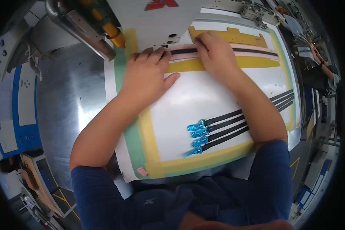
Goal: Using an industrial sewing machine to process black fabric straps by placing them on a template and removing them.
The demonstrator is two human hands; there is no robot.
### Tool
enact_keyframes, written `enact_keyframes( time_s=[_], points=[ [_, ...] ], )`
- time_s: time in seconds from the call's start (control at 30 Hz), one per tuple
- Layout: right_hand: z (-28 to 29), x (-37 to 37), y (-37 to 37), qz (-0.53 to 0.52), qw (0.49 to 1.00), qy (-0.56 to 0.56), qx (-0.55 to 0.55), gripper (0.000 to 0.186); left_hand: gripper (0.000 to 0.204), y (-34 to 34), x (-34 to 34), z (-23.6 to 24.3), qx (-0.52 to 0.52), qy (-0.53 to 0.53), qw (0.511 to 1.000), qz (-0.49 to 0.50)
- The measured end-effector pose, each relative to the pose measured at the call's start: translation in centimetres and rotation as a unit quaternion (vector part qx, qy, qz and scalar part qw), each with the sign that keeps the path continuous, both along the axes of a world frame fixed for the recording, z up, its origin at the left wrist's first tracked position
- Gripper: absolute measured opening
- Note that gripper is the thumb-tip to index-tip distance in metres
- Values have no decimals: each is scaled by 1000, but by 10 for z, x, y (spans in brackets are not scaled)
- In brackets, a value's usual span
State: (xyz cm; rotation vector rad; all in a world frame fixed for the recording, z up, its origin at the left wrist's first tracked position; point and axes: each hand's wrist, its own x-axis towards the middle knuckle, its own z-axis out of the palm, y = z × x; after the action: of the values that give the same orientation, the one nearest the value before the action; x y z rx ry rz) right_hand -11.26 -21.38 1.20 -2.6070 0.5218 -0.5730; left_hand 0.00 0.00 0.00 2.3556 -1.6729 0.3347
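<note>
My left hand (pixel 149 76) rests with fingers apart and slightly bent at the left end of a black strap (pixel 253 51) lying on a pale pink strip (pixel 272 56), just under the machine's grey head (pixel 153 19). My right hand (pixel 218 57) is on the same strap further right, fingers bent together; what is between them is hidden. A yellow template (pixel 257 62) runs below the strip and a notched yellow piece (pixel 245 38) above it. Several black straps (pixel 226 117) with blue wrapped clasps (pixel 197 134) lie on the white taped board (pixel 168 99), partly under my right forearm.
A bare metal table (pixel 61 103) extends at left, with a curved tube (pixel 80 30) and an orange-tipped machine part (pixel 115 36) above it. A blue-and-white cabinet (pixel 17 103) stands far left. Another person's arm (pixel 326 71) shows at far right.
</note>
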Motion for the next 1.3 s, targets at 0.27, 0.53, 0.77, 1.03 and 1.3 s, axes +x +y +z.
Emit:
enact_keyframes(
  time_s=[0.27,0.53,0.77,1.03,1.3],
  points=[
    [-3,-8,11,154,979,28,-131,25,59,-5,-3,-1,-11,-32,999,19],
    [0,-7,12,165,971,58,-162,22,57,-6,-5,-1,-6,-33,999,18],
    [2,-3,10,157,972,58,-164,20,56,-6,-5,-5,-19,-45,999,17],
    [-1,-4,8,163,969,76,-169,29,51,-5,-8,2,-32,25,998,48],
    [0,-4,8,164,967,82,-179,30,54,-6,-5,-4,-64,-46,997,27]
  ],
)
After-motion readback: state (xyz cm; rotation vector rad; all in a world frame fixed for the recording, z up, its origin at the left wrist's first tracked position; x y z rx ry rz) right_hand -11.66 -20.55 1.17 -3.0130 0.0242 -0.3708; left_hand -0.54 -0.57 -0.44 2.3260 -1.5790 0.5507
